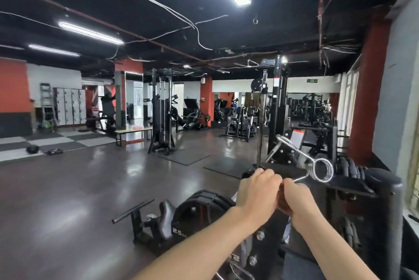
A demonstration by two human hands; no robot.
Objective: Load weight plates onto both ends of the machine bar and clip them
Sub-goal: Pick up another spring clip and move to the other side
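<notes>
Both hands meet at the lower middle of the view, knuckles up and pressed close together. The left hand (257,191) has its fingers curled over something dark beneath it, and the right hand (294,198) is curled the same way just beside it, the two touching at the thumbs. What they grip is mostly hidden by the hands themselves; it looks like the handles of a spring clip (320,170), since a chrome wire runs out from between the hands to the coil, which sits just up and to the right of the right hand. The coil is seen nearly end-on, with a second long chrome handle rising from it toward the upper left. Whether the coil is round the bar cannot be told from here.

Below the left forearm a stack of black weight plates (199,209) stands on edge, one marked 2.5, close against the machine frame (383,211). A short black peg (132,210) juts out to the left of the plates above the grey floor (90,177). More dark plates (352,169) are stored on a rack to the right of the coil. Cable machines and benches fill the room behind.
</notes>
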